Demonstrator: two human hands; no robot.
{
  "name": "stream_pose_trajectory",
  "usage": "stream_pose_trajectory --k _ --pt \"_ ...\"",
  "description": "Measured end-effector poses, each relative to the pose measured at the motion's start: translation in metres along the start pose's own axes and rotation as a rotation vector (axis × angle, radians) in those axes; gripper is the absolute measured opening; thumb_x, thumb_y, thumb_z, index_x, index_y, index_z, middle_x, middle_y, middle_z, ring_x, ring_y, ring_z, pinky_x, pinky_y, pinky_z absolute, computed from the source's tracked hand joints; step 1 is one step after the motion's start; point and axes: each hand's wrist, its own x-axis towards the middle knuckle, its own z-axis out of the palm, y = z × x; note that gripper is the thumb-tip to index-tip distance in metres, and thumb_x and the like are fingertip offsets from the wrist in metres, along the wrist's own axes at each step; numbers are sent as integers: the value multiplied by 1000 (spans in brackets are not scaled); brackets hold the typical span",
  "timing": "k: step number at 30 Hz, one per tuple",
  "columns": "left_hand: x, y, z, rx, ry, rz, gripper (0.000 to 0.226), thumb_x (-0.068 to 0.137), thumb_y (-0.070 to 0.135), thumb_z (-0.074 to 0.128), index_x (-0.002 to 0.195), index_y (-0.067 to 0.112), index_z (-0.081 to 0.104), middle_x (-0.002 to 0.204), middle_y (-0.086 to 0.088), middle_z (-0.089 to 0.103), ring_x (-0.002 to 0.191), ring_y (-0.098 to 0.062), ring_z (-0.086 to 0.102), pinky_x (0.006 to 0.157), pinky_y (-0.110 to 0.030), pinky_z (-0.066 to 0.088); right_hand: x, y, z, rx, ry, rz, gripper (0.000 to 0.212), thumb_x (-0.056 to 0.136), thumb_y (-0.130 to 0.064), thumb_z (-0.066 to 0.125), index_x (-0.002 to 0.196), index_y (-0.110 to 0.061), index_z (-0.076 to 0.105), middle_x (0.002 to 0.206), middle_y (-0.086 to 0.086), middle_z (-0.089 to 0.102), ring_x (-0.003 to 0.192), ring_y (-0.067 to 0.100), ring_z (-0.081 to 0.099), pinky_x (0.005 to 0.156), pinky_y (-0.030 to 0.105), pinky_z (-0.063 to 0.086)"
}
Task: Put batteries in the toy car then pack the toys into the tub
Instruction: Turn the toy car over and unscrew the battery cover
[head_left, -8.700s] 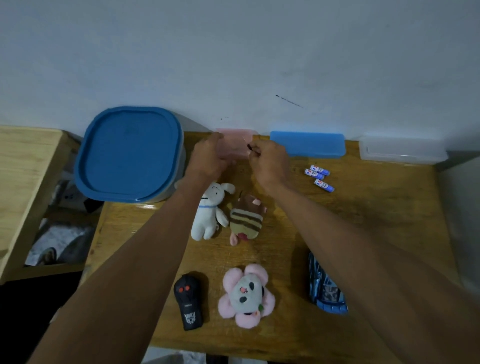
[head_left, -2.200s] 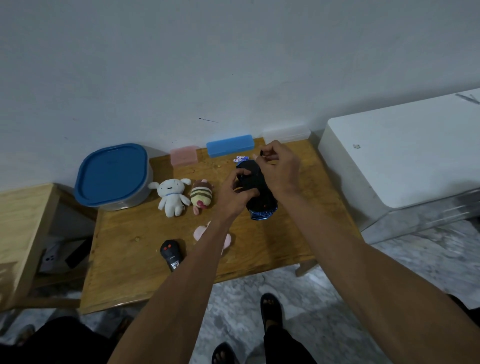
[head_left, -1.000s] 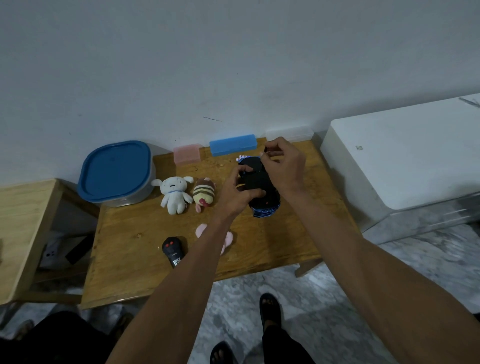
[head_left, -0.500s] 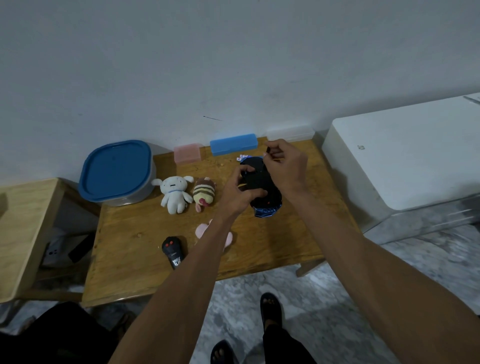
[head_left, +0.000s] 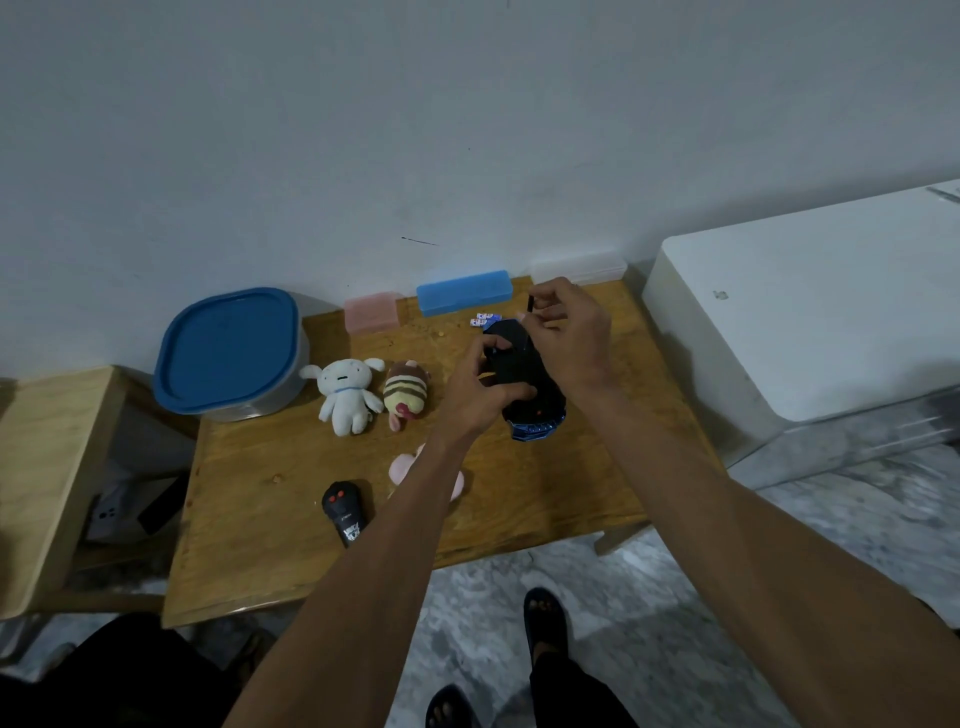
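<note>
Tub (head_left: 231, 353) sitting at back-left corner of table (head_left: 613, 499), by wall. Two plush toys (head_left: 345, 387) lying just right of tub, side by side. Third plush (head_left: 402, 465) lying nearer front, partly under left forearm; remote (head_left: 345, 512) lying left of it. Toy car (head_left: 524, 384) being held above table, right of plush toys. Batteries (head_left: 485, 318) lying behind car. Three boxes (head_left: 462, 292) standing along wall.

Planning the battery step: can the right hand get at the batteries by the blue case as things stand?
Probably not yet: the right hand pinches a thin dark tool over the toy car, which partly covers the batteries. It lies close otherwise.
</note>
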Motion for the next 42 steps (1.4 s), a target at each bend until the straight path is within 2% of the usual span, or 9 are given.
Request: stream_pose_trajectory --k 5,11,15,20,23,26,30,34,42 --pt "1 -2 2 -28 -3 -21 54 68 10 85 107 31 54 121 -5 62 112 -24 63 85 -42 62 1 4 3 3 12 31 23 85 -3 72 107 -10 71 90 -1 69 81 7 65 76 24 60" --pt "4 -5 3 -34 4 -41 54 69 8 85 110 26 54 121 -7 61 106 -25 66 85 -49 61 2 9 9 25 34 44 19 85 -5 75 103 -6 71 90 5 71 79 7 62 72 9 52" --pt "6 -5 5 -48 1 -34 54 71 6 85 111 24 54 121 -7 62 110 -26 64 86 -45 62 2 10 10 17 9 38 26 88 -6 71 114 -8 72 102 5 73 87 8 67 76 15 57" --pt "8 -5 6 -49 3 -27 57 69 8 88 113 22 53 124 -5 60 112 -24 63 85 -41 62 2 13 10 10 8 85 35 89 -8 72 124 -12 69 98 2 73 84 7 65 74 8 52" --pt "8 -4 5 -81 -6 -49 65 66 13 93 114 22 50 125 -3 60 111 -21 63 85 -39 62 3 14 7 -3 -10 87 40 89 -6 70 128 -13 68 99 3 74 85 9 68 78 19 59" --pt "9 -5 6 -89 -13 -66 68 64 14 94 113 25 49 126 -3 58 113 -21 62 84 -38 62 4 15 6 26 -18 94 37 87 -8 71 123 -16 67 97 0 74 82 3 68 75 18 59" --pt "10 -3 8 -70 -13 -64 68 64 14 95 113 26 49 126 -1 59 112 -20 63 84 -37 63 5 15 4 -3 -29 103 32 87 -17 75 118 -19 67 90 -10 66 75 -8 61 65 4 49" --pt "11 -3 10 -70 -15 -52 68 63 9 94 111 23 49 121 1 60 109 -16 64 80 -30 61 4 16 5 -13 -34 126 31 88 -10 71 118 -17 67 88 -12 62 76 -9 59 63 4 47" --pt "13 -3 12 -38 -36 -26 65 65 5 91 110 22 47 119 2 61 109 -16 62 82 -30 59 5 17 4 38 -3 124 34 87 -4 71 120 -15 68 91 -7 66 79 -5 62 70 7 52"
